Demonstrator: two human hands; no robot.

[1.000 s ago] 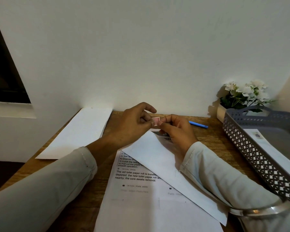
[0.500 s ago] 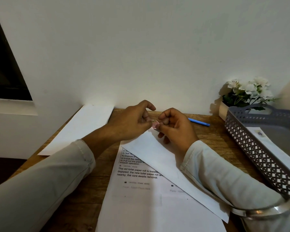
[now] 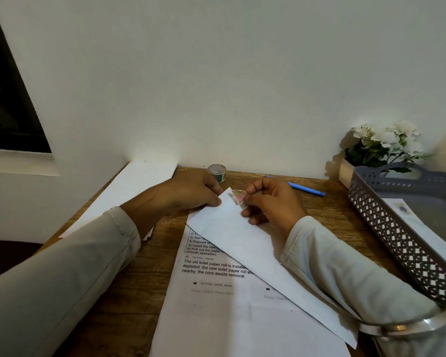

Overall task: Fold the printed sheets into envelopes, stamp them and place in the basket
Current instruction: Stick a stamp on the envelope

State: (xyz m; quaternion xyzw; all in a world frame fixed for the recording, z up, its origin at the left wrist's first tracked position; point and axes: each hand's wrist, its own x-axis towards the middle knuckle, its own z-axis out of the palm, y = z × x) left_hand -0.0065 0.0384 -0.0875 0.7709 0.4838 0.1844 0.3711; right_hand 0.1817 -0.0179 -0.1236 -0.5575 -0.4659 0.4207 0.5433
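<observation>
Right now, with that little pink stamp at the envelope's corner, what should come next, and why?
Probably press the small pink stamp flat onto the folded white paper envelope. The right hand pinches it at the envelope's far corner, not yet laid flat, while the left hand holds that end steady.
</observation>
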